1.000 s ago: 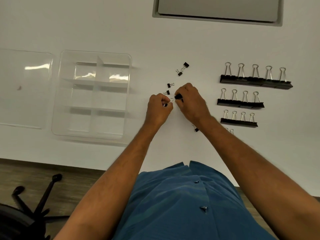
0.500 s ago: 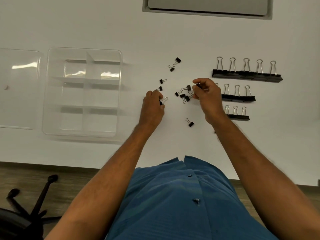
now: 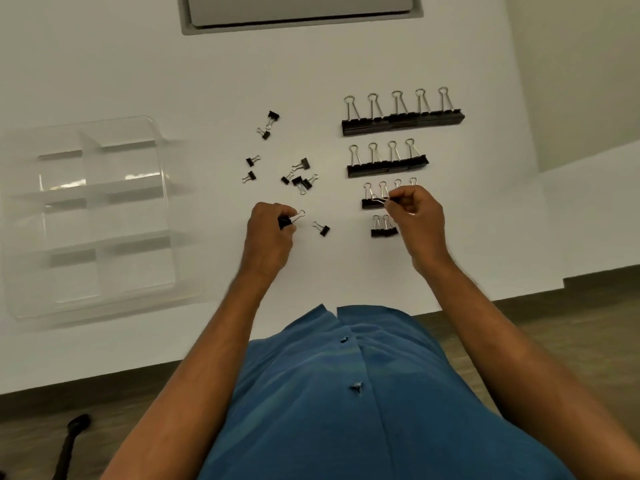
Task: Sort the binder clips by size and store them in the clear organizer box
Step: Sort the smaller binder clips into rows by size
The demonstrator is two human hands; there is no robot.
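Observation:
My left hand [image 3: 268,233] pinches a small black binder clip [image 3: 289,220] just above the white table [image 3: 346,268]. My right hand [image 3: 417,211] grips another small binder clip [image 3: 380,200] by its wire handle, in front of a row of small-medium clips [image 3: 372,202]. Under that row sits a short row of small clips [image 3: 383,231]. Farther back lie a row of medium clips [image 3: 387,165] and a row of large clips [image 3: 401,122]. Several loose small clips [image 3: 300,180] are scattered mid-table. The clear organizer box [image 3: 93,216] stands empty at the left.
A grey recessed panel [image 3: 301,10] is set into the table at the back. The table's front edge runs close to my blue shirt, with wood floor beyond it. A black chair base [image 3: 71,441] shows at the lower left.
My right hand has moved right and toward me with a small clip, from the loose pile to the sorted rows. My left hand keeps its clip and has hardly moved.

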